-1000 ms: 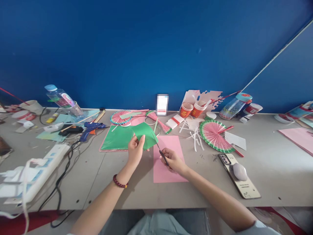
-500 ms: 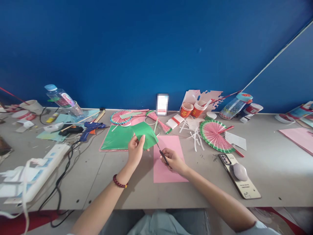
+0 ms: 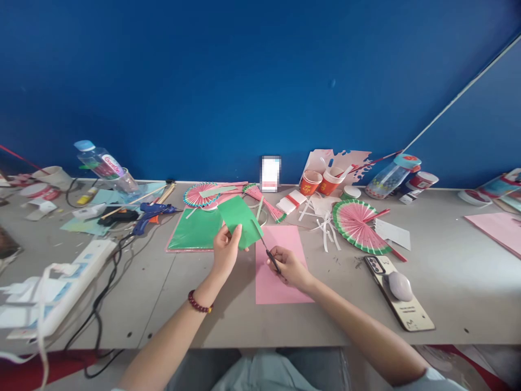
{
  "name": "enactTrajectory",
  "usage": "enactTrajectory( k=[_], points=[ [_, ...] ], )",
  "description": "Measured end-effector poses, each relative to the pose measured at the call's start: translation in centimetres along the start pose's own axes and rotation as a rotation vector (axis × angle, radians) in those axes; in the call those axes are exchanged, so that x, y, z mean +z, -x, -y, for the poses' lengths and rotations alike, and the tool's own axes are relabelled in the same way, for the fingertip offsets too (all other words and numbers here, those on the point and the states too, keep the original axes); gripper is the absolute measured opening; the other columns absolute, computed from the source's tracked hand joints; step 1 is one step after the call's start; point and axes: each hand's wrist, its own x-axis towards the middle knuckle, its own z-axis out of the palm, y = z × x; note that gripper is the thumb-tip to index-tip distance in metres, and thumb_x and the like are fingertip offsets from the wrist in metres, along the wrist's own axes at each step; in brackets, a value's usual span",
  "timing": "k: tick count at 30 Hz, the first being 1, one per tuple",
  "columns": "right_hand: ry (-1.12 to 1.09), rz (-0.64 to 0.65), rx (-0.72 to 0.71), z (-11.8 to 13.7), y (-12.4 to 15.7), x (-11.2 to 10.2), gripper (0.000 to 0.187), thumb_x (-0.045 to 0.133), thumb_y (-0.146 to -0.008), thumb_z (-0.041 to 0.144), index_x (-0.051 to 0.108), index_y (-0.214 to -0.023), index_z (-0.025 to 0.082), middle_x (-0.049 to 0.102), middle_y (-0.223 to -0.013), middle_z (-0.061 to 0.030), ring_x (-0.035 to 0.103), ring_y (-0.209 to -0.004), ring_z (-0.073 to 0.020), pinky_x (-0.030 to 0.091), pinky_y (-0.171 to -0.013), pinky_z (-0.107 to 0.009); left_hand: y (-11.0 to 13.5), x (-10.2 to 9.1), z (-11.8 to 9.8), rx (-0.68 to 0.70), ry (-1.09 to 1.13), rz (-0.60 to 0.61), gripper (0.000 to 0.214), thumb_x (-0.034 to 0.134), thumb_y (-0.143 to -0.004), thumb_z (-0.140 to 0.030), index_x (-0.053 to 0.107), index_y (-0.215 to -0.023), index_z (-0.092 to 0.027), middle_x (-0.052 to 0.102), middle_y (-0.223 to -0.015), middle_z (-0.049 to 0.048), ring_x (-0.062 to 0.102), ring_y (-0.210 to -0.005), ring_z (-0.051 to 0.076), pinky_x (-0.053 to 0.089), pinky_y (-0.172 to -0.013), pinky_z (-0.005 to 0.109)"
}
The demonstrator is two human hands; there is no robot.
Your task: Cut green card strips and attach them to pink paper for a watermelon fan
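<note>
My left hand (image 3: 226, 243) pinches the lower left part of a green sheet of paper (image 3: 236, 213), thumb on top and fingers behind it. The sheet is held up above the table. My right hand (image 3: 287, 266) grips dark-handled scissors (image 3: 273, 261), fingers closed round the handles. Their blades meet the right edge of the green paper, where a narrow strip stands partly apart. Beneath the scissors and right hand a pink sheet (image 3: 280, 288) lies flat. Behind my left hand a pack of green paper (image 3: 191, 233) rests on the table.
A watermelon-patterned paper fan (image 3: 360, 227), white paper strips (image 3: 326, 232) and red paper cups (image 3: 311, 183) lie or stand to the right. A phone (image 3: 415, 312) is at front right. On the left are a blue glue gun (image 3: 152, 214) and a power strip (image 3: 77, 282).
The green sheet's upper left corner has risen, so the sheet looks flatter and less curled. Both hands and the scissors stay in nearly the same place.
</note>
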Motion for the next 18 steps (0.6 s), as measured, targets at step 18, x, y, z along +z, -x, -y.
enactTrajectory(
  k=[18],
  points=[
    [0.014,0.019,0.003,0.04,0.16,-0.08,0.037,0.064,-0.074,0.052,0.042,-0.076,0.022,0.043,-0.049,0.0116,0.025,-0.032,-0.0023,0.017,-0.027,-0.014,-0.05,0.05,0.1,-0.021,-0.006,0.004,0.031,0.068,-0.074,-0.047,0.057,-0.07,-0.018,0.045,-0.049,-0.0078,0.046,-0.038,0.008,0.048,-0.038,0.02]
  ],
)
